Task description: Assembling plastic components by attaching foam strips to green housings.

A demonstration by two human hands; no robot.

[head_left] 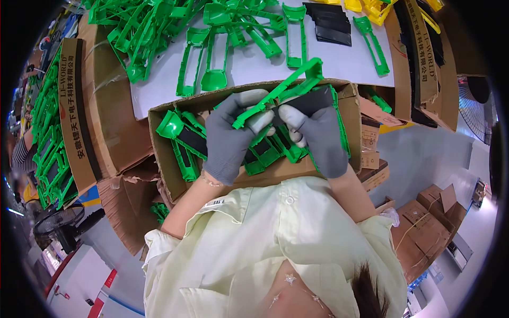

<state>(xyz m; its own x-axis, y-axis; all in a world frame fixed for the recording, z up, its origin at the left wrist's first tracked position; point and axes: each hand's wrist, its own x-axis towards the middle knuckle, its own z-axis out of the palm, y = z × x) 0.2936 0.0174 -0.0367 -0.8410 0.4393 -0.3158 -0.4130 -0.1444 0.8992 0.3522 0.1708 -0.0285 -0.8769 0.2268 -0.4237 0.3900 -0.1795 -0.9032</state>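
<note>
Above an open cardboard box [347, 90], my left hand [229, 140], in a grey glove, is closed on a green plastic frame [289, 85], which tilts up to the right. My gloved right hand [323, 139] pinches a thin black sheet [309, 102] between thumb and fingers. One edge of the sheet lies close to the frame; whether it sits inside it is hidden by my fingers. Beneath my hands the box holds several green frames with black inserts [192, 142]. Both hands are near each other at the middle of the box.
Beyond the box, a white table [265, 69] carries a heap of green frames [143, 32] and a stack of black sheets [331, 24]. Yellow parts [366, 8] lie at the far right. Tall cardboard boxes [119, 116] flank the table. A fan [61, 222] stands at left.
</note>
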